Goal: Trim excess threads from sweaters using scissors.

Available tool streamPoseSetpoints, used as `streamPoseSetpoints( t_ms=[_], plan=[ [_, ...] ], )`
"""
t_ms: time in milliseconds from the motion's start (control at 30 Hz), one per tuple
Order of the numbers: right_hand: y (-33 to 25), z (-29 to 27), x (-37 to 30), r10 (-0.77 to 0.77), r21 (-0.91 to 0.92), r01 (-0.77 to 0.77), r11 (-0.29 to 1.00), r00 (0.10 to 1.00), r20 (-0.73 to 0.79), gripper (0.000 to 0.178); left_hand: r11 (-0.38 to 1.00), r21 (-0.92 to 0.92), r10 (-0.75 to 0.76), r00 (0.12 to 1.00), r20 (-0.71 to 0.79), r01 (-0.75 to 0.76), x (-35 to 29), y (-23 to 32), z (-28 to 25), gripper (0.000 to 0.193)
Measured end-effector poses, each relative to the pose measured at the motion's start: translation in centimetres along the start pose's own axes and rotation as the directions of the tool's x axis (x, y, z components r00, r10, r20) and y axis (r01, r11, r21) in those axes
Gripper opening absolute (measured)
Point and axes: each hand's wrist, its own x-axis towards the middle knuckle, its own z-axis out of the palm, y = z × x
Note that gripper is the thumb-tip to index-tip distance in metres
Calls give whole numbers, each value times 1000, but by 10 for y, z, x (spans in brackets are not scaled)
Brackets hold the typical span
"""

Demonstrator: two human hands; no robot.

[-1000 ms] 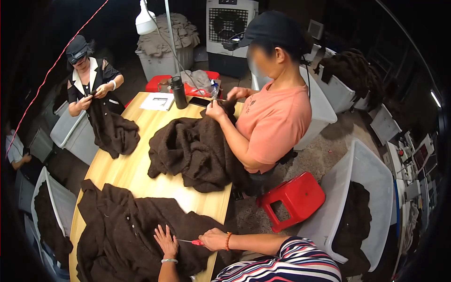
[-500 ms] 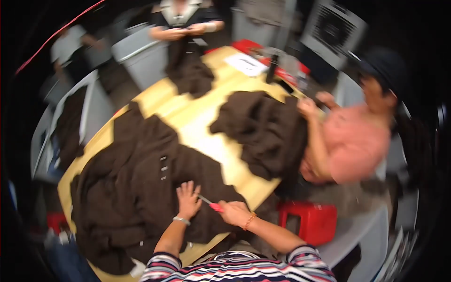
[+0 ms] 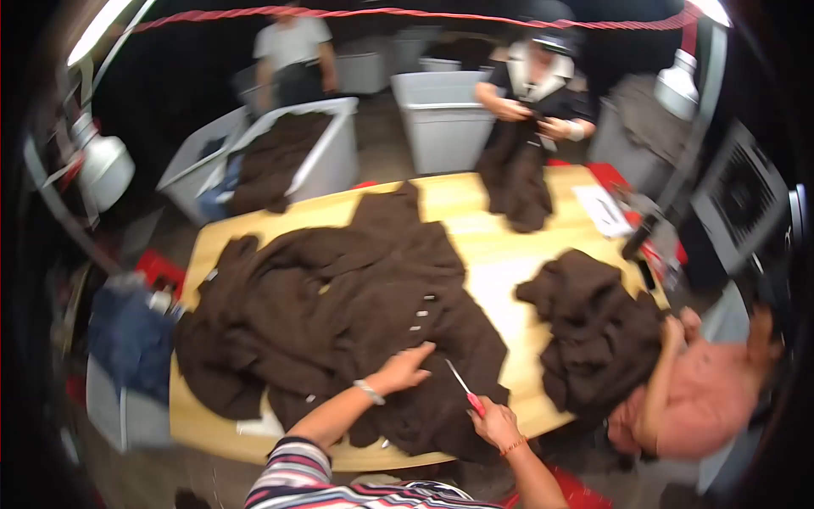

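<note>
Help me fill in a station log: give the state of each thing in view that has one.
Left hand, open
Right hand, closed on the red-handled tool
Red-handled tool, held, metal end pointing away from the person
Near brown cloth, spread out, creased
Right-hand brown cloth, bunched
Grey bin, heaped with brown cloth
Strip light, lit

and here's the left forearm, slanting up rightward, left hand palm down, fingers stretched out; over to the right forearm, angled up leftward, right hand curled in a grip, lower and apart!
</note>
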Motion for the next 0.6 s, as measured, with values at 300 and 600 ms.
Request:
streamPoseSetpoints(
  t_ms=[300, 600],
  plan=[
    [52, -130, 74, 203, 469, 108, 877, 801, -564, 35, 997, 76, -12, 995, 104, 4, -41, 18, 11, 68],
    [154, -300, 98, 629, 763, -13, 647, 576, -523, 34, 965, 263, -41, 974, 222, -19, -140, 36, 62, 70]
  ],
)
